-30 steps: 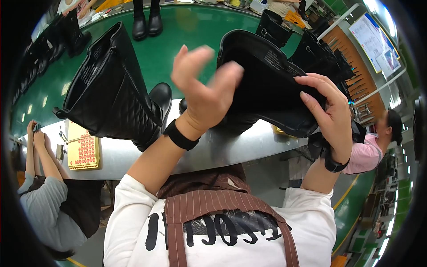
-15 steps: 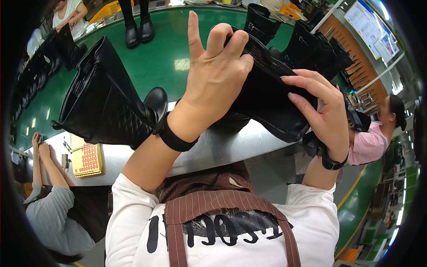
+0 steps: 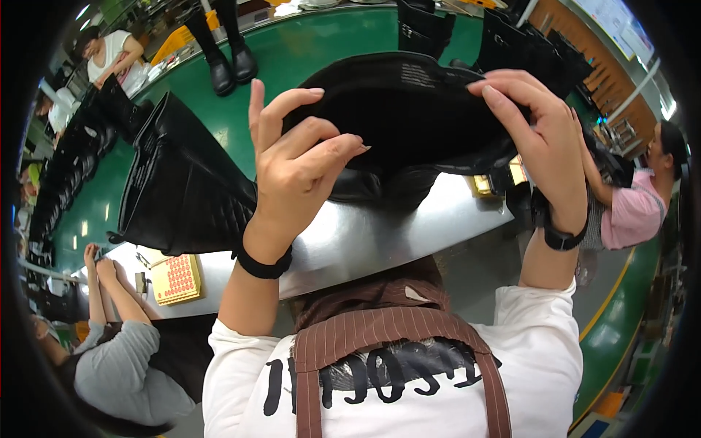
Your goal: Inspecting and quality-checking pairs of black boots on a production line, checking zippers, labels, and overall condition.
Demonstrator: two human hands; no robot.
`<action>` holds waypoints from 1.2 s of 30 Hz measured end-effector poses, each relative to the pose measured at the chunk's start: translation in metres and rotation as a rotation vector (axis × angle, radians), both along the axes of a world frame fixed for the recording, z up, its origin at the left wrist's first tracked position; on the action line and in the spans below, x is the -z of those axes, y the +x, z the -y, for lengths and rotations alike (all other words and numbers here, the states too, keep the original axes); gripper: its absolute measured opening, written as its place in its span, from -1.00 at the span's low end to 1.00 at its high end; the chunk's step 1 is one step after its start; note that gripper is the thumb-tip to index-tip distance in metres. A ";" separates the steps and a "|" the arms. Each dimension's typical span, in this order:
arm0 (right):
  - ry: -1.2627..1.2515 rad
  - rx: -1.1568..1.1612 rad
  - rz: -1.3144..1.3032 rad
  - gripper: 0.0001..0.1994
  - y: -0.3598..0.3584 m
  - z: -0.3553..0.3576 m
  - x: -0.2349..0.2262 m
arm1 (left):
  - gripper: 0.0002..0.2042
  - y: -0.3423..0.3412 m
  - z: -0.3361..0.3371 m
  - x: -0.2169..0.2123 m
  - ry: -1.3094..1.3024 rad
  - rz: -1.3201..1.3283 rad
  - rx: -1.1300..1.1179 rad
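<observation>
Nearest, at the bottom of the frame, is a brown pinstriped apron (image 3: 387,332). Above it, both bare hands are on a black tall boot (image 3: 416,109) at upper centre, its opening tipped toward the camera. The right hand (image 3: 544,124) pinches the upper right of the rim between thumb and fingertips. The left hand (image 3: 296,164) has its fingers curled and parted at the left rim; its thumb is hidden, so a pinch there cannot be confirmed.

Status, as judged: the opening is spread wide and the interior exposed; handling of this boot appears unfinished, with release outstanding. The quilted boot (image 3: 182,182) at centre left stands out of both hands; whether it has been handled cannot be determined.

Just below that boot, a yellow block with red dots (image 3: 177,279) lies on the metal worktop (image 3: 350,255). Farther off, across the green surface (image 3: 314,44), stand a boot pair (image 3: 219,73) at upper left and a buckled boot (image 3: 423,33) at upper centre.
</observation>
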State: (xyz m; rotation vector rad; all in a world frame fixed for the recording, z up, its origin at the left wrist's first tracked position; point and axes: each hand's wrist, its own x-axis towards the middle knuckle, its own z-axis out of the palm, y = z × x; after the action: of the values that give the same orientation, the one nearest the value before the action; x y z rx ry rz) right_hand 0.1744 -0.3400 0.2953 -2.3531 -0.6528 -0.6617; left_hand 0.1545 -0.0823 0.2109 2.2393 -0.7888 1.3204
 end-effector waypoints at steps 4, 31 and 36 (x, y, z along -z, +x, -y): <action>-0.151 -0.207 -0.062 -0.73 0.002 0.032 -0.005 | -0.88 0.001 0.007 -0.001 0.003 0.013 -0.014; 0.004 0.862 -0.714 -0.74 0.176 0.323 0.267 | -0.90 0.004 0.024 -0.001 -0.099 -0.050 -0.043; -0.258 0.924 0.247 -0.79 0.153 0.293 0.166 | -0.91 0.002 0.026 0.008 -0.141 -0.004 -0.086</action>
State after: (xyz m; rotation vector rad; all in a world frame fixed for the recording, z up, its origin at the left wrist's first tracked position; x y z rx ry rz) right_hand 0.3277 -0.6326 0.1292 -2.7911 0.3425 -1.3297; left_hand 0.1561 -0.1083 0.2028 2.1850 -0.5850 1.3660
